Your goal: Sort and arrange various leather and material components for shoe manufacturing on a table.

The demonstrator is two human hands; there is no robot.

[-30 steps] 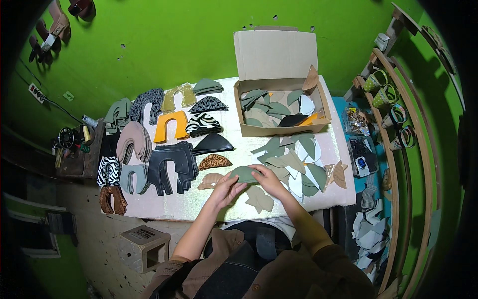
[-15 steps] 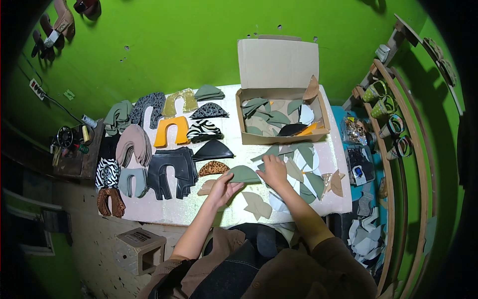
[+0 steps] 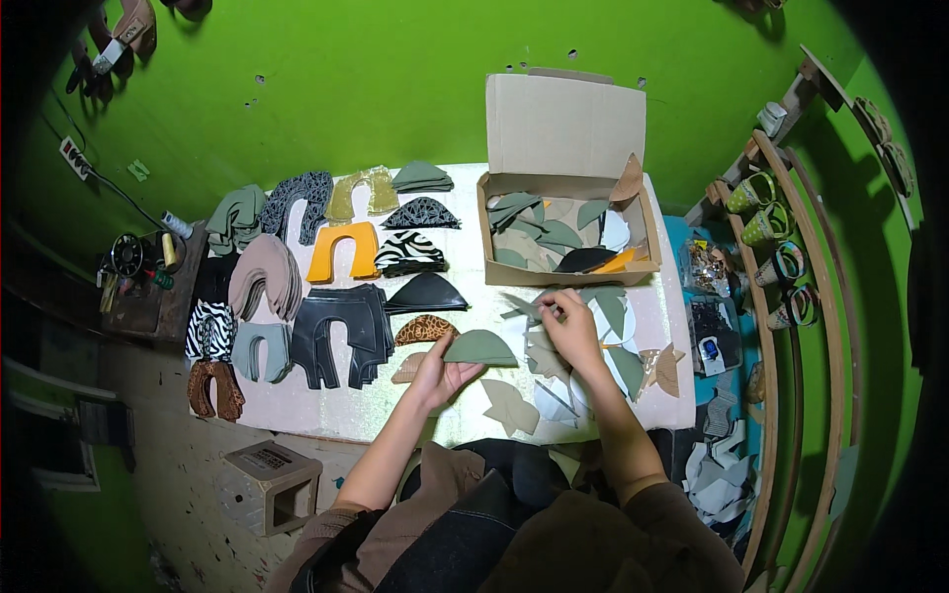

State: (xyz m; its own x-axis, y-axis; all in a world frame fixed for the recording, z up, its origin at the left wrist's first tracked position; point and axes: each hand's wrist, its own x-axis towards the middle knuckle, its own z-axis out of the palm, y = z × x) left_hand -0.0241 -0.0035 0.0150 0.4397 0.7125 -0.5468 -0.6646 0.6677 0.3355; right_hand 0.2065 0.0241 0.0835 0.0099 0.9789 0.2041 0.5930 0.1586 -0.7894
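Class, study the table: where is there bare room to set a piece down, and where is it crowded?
Bare table shows between the black half-moon piece and the scraps in front of the open box, and along the near edge, below the black U-shaped pieces. It is crowded among those scraps, around the right hand.

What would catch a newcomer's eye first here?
The bright green wall behind the table would probably strike first. On the table, an orange U-shaped piece stands out left of centre, and an open cardboard box sits back right. Nearer, the left hand holds a green half-moon piece.
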